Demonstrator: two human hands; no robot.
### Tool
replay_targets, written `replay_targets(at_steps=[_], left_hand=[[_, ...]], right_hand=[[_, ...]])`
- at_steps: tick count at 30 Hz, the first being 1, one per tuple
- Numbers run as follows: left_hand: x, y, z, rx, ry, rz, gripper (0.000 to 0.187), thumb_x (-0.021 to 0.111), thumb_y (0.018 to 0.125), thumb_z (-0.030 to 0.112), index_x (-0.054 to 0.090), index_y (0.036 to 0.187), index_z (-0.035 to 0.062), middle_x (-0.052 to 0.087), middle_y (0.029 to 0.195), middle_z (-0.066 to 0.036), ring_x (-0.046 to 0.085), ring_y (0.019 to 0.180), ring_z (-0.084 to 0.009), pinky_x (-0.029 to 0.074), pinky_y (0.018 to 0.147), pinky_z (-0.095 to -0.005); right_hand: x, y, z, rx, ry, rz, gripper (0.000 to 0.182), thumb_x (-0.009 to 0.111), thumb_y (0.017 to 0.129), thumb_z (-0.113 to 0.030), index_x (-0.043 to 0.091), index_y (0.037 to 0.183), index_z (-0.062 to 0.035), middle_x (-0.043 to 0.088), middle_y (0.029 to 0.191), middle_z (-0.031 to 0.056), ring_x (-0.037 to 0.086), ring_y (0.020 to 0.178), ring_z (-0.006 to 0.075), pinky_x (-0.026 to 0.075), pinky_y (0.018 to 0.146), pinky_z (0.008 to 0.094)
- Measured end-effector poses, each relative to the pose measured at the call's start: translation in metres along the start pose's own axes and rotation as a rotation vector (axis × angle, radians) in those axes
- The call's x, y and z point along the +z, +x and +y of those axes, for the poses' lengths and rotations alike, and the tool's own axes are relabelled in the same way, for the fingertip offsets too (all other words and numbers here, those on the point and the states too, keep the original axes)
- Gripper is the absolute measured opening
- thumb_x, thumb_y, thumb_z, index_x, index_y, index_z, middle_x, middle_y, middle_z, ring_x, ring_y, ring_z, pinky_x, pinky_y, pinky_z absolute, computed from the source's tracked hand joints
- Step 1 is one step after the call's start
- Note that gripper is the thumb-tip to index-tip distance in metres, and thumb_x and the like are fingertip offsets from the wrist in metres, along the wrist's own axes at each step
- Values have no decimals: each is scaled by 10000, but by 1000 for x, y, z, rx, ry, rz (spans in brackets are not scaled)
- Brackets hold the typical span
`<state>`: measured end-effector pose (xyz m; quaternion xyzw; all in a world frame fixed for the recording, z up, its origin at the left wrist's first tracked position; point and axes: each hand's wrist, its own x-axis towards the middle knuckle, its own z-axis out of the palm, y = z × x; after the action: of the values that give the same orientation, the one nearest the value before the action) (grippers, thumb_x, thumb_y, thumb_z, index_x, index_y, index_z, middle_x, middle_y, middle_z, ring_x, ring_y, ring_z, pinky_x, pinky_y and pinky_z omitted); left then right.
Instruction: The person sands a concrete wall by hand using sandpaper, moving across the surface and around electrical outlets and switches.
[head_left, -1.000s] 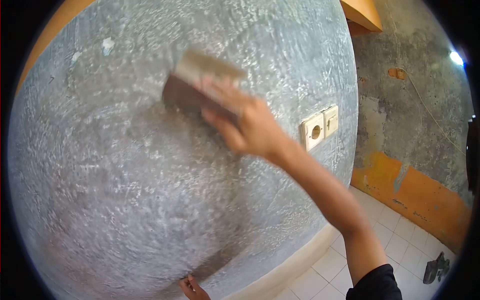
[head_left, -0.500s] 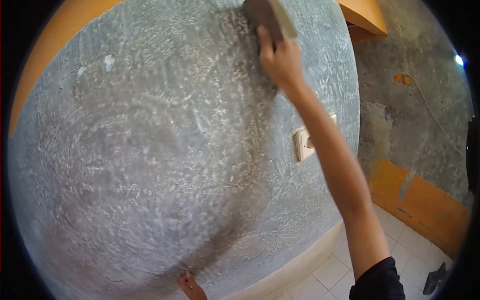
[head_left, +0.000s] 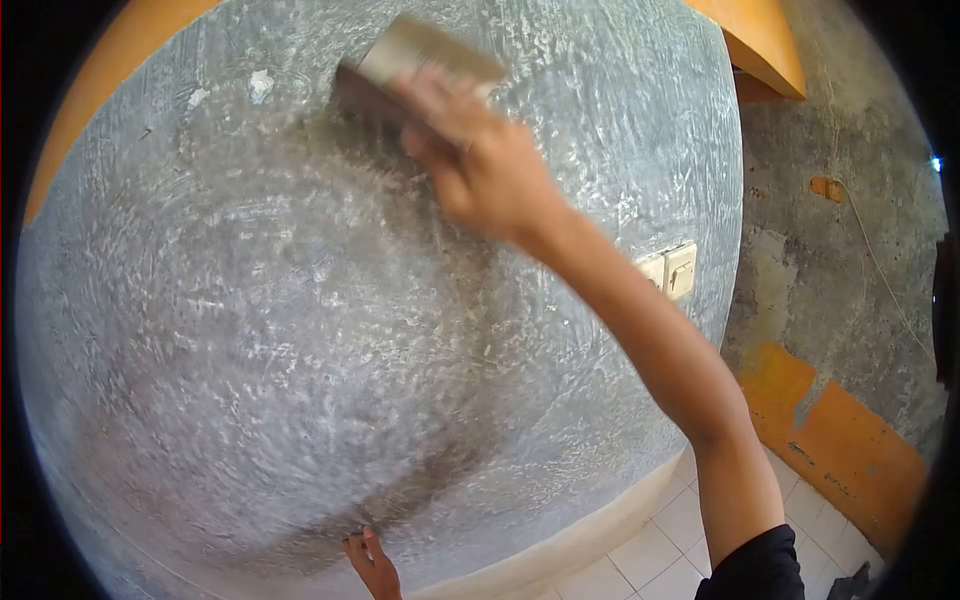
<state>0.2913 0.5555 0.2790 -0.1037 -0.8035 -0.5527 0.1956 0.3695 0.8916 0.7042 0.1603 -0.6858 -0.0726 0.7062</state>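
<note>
Block [head_left: 425, 55], pale on one long side and dark on the other, is at the upper middle of the grey wall [head_left: 240, 350], slanting down to the right. Right hand [head_left: 490, 170] is clamped around it, thumb below and fingers across, slightly blurred. Right forearm slopes up and left from a bent elbow, passing in front of the switch plate [head_left: 680, 271]. Left hand [head_left: 373, 568] is low at the wall, fingers loosely bent, fingertips upward; contents and wall contact cannot be determined.
</note>
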Motion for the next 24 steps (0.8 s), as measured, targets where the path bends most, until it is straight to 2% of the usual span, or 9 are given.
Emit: replay_targets(at_steps=[1, 5, 8, 13, 15, 17, 19, 22, 24], left_hand=[[-2, 0, 4, -5, 40, 1, 409, 445, 1036, 313, 400, 764, 11, 352, 847, -79, 405, 769, -208, 344, 750, -330], [-4, 2, 1, -57, 10, -48, 416, 446, 1036, 315, 419, 761, 3, 360, 827, -82, 409, 764, -207, 344, 752, -328], [-8, 3, 5, -69, -59, -61, 397, 447, 1036, 310, 469, 802, -9, 387, 833, -89, 434, 785, -208, 359, 787, -316], [-14, -7, 3, 10, -92, -100, 391, 436, 1035, 330, 533, 883, -17, 452, 962, -118, 483, 912, -222, 368, 893, -332], [-7, -8, -51, 33, -30, -131, 369, 484, 1017, 310, 518, 1174, -21, 455, 1254, -169, 430, 1183, -291, 320, 1035, -389], [-6, -8, -73, 44, 29, -152, 458, 507, 1009, 306, 498, 1331, -21, 438, 1413, -194, 392, 1326, -327, 293, 1108, -418], [-3, -12, -73, 47, 75, -169, 476, 506, 1011, 316, 473, 1352, -16, 402, 1439, -192, 367, 1342, -329, 288, 1112, -421], [-3, -11, -60, 67, 21, -150, 466, 515, 1008, 313, 492, 1339, -14, 407, 1430, -191, 384, 1329, -339, 301, 1100, -423], [-2, -10, -11, -84, -35, -88, 356, 458, 1025, 351, 527, 999, 3, 426, 1162, -145, 438, 1094, -257, 339, 976, -387]], right_hand=[[2, -12, -15, -72, 62, -48, 436, 471, 960, -175, 498, 1394, -140, 505, 1404, 103, 446, 1312, 395, 382, 1107, 453], [9, -55, -51, -162, 235, -215, 577, 508, 783, -5, 555, 1344, -131, 516, 1416, 62, 448, 1345, 238, 391, 1120, 402], [14, -42, -36, -211, 113, -187, 499, 560, 828, -72, 571, 1324, -124, 541, 1388, 85, 477, 1321, 245, 402, 1111, 401], [13, 34, 0, -2, -120, 146, 467, 572, 886, -174, 548, 1352, -147, 557, 1368, 97, 521, 1278, 263, 502, 1003, 402], [-12, 68, 4, 237, -79, 75, 450, 547, 889, -149, 546, 1339, -133, 592, 1320, 116, 595, 1168, 273, 564, 872, 395], [-14, 104, 46, 43, 127, 312, 336, 507, 938, -184, 579, 1214, -6, 599, 1132, 320, 569, 1080, 456, 466, 896, 488], [-42, 129, 43, 522, -92, -30, 361, 521, 903, -153, 573, 1228, -5, 580, 1180, 316, 556, 1110, 448, 483, 882, 486], [-30, 129, 27, 305, -327, -26, 390, 535, 859, -128, 583, 1231, -19, 557, 1239, 309, 552, 1141, 434, 509, 844, 480], [-3, 107, 42, -221, -418, 215, 401, 533, 825, -81, 596, 1215, -16, 572, 1250, 272, 578, 1106, 429, 514, 828, 488]])
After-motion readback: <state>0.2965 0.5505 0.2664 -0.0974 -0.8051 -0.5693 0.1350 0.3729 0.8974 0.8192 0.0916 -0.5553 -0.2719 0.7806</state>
